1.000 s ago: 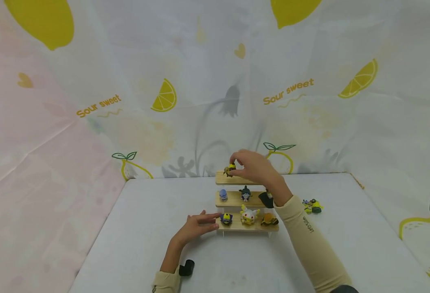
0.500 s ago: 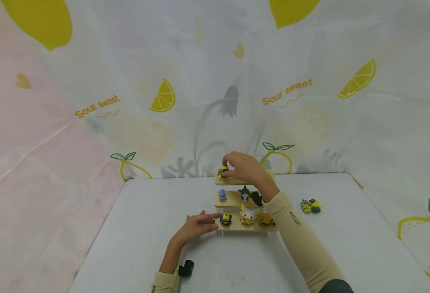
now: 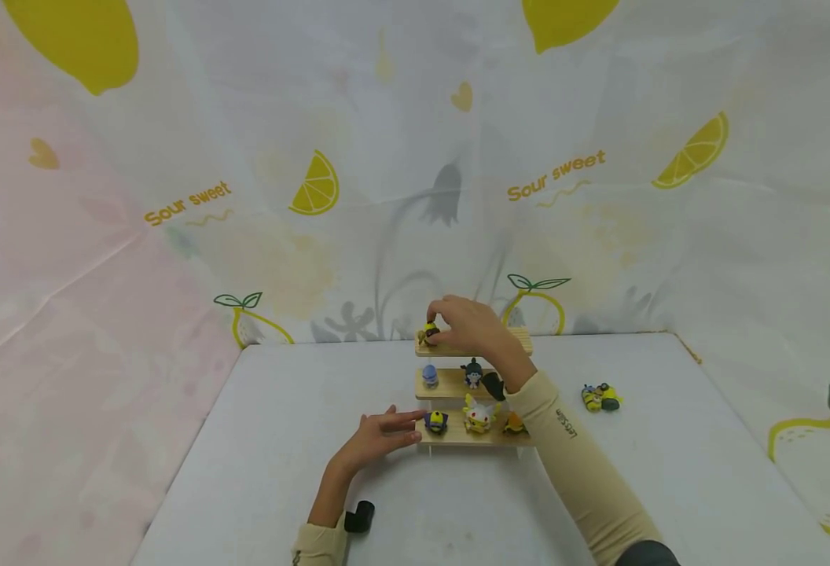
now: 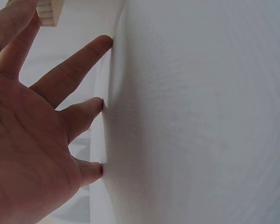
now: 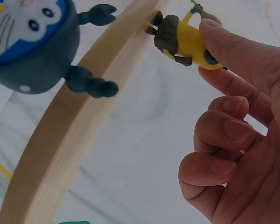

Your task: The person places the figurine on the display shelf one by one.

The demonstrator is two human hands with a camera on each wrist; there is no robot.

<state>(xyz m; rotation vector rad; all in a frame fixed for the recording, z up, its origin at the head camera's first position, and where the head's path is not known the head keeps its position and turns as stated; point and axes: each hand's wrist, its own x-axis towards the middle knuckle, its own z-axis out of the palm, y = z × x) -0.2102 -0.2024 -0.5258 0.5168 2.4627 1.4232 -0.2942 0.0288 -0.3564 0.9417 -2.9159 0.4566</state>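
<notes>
My right hand (image 3: 468, 326) pinches a small yellow-and-brown toy figurine (image 5: 189, 42) between thumb and index finger; the other fingers are curled. The figurine's feet are right at the left end of the top tier of a three-tier wooden display stand (image 3: 471, 442). My left hand (image 3: 380, 436) lies at the stand's lower left with fingers spread, its fingertips on the white tabletop and the index finger at the bottom tier's end. Beside it sits a purple-and-yellow figurine (image 3: 436, 422). A white-and-yellow figurine (image 3: 479, 417) and an orange one (image 3: 515, 424) share that tier.
On the middle tier stand a bluish figurine (image 3: 430, 376) and a dark-haired one (image 3: 473, 373). A dark figurine with a white face (image 5: 32, 42) looms close in the right wrist view. Yellow-and-green figurines (image 3: 601, 398) lie on the table at right. A lemon-print cloth (image 3: 387, 236) hangs behind.
My right hand has moved left along the top tier with the pinched figurine and settled at its left end. My left hand has stayed in place.
</notes>
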